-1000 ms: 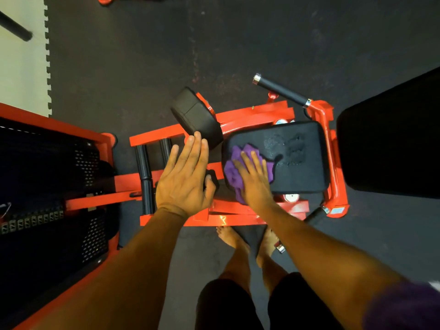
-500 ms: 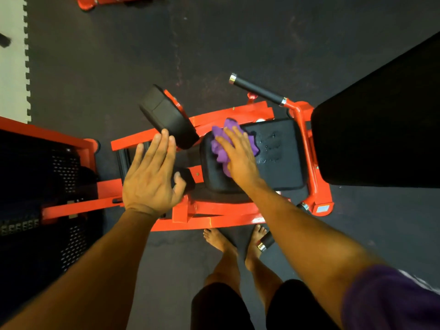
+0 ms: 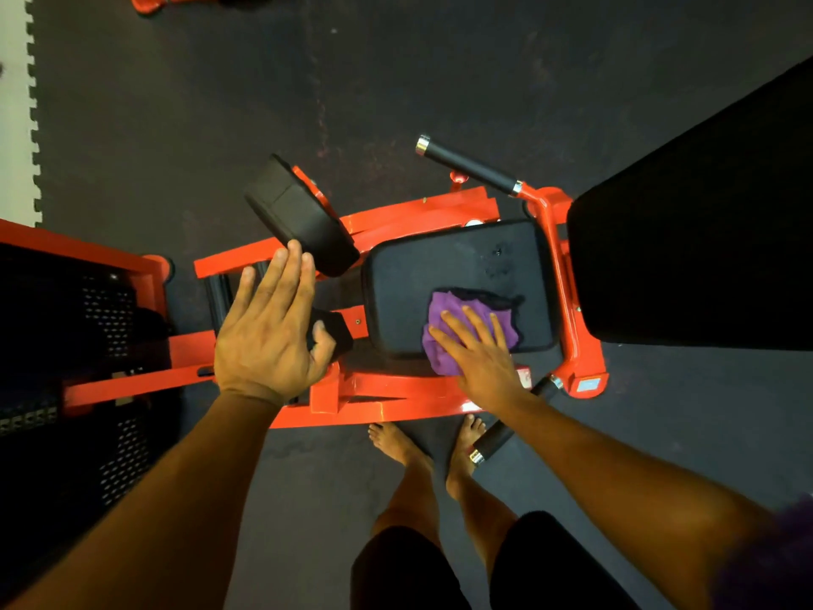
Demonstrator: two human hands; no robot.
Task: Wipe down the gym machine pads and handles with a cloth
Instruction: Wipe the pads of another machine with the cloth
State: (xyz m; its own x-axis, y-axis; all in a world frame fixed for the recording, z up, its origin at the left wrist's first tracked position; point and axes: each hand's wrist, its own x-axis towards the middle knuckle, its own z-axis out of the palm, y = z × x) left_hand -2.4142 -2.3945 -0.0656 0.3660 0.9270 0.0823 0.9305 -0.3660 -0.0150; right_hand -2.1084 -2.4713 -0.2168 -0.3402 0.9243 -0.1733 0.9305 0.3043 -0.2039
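Note:
An orange gym machine [image 3: 396, 389] stands on the floor below me. Its black seat pad [image 3: 440, 275] lies flat in the middle. My right hand [image 3: 479, 350] presses a purple cloth [image 3: 466, 319] flat onto the pad's near right corner, fingers straight. A wet streak shows on the pad just beyond the cloth. My left hand [image 3: 272, 328] hovers with straight fingers over the frame, left of the seat, its fingertips near a tilted round black pad [image 3: 299, 217]. A black handle [image 3: 466, 165] sticks out at the far side, another handle [image 3: 506, 424] at the near side.
A large black backrest pad [image 3: 704, 222] fills the right. A black weight stack in an orange frame [image 3: 79, 345] stands at the left. My bare feet [image 3: 418, 446] stand on dark rubber flooring [image 3: 308, 81] just before the machine. White floor edge [image 3: 13, 103] at far left.
My right hand has slid the cloth from the seat pad's far left side to its near right corner, leaving a wet mark. The left hand stays hovering near the round pad.

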